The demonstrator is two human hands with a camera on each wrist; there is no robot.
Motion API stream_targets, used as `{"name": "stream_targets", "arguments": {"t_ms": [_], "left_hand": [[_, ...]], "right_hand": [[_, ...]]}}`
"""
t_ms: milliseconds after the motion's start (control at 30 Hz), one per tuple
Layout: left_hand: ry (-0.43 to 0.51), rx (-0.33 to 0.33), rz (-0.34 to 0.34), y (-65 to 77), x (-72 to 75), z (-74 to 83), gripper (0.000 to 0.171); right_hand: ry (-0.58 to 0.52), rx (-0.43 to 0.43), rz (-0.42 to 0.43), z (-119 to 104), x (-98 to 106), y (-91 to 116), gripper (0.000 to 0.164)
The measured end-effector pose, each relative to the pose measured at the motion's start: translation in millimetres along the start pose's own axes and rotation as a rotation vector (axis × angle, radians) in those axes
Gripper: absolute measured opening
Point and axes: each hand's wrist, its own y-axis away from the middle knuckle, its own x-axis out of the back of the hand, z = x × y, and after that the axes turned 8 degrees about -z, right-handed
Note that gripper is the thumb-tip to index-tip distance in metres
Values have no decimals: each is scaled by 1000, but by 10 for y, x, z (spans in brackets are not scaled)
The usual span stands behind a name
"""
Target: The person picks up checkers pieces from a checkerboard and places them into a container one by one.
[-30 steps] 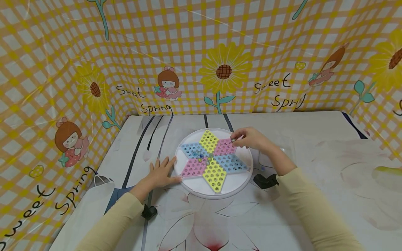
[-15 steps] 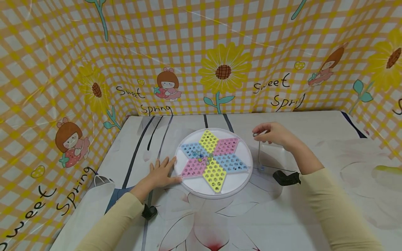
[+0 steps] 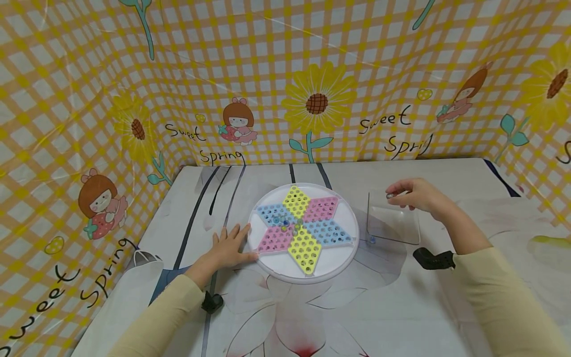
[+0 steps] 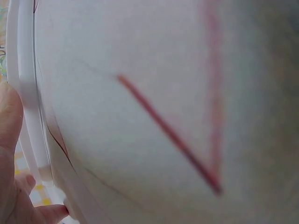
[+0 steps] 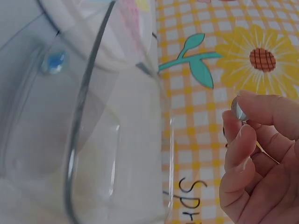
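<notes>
Looks like smooth white plastic, slightly shiny, on the round board; like coloured plastic, pitted with holes, on the star panels. Appears clear, glossy and plastic-like at the box to the right. Shows a glassy shine on the pinched marble. Reads as creased sheeting, faintly glossy, across the far backdrop; as matt cloth on the sleeves.
</notes>
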Motion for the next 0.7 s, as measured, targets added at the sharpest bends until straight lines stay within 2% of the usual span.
{"name": "stream_targets", "arguments": {"t_ms": [267,700], "left_hand": [[-6,6,-5,-1,2,-3,90],[-6,3,-8,3,12,4,91]], "right_hand": [[7,-59,-11,203,92,85,46],[-2,-100,-14,415,132,197,51]]}}
